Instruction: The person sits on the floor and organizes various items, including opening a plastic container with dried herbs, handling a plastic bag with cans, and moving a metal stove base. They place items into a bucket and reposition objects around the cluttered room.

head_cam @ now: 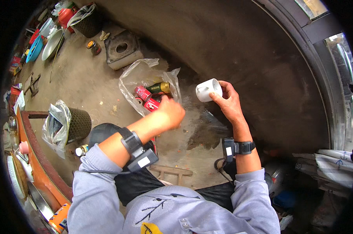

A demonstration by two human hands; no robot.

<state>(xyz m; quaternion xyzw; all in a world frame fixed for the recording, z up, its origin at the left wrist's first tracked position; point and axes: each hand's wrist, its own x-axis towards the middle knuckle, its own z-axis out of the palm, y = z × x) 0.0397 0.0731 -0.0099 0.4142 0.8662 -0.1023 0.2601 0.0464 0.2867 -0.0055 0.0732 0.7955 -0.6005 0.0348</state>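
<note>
My right hand (230, 101) holds a small white mug (207, 92) tipped on its side, thumb on the near side and fingers around the far side. The mug's handle faces left. My left hand (169, 112) is over the near right edge of a clear plastic bag (129, 80) on the floor, its fingers curled. Whether anything is inside those fingers is hidden. Within the bag lie a pink-red can (142, 93), a red can (151, 104) and a dark green can with a gold end (160, 87), among others.
A square block with a round hole (123, 48) and a jar (93, 47) stand beyond the bag. Left are a lined wastebasket (78, 124), a small bottle (82, 150) and an orange table (41, 163). A dark wall (267, 73) rises at right. Near my feet is a wooden frame (172, 170).
</note>
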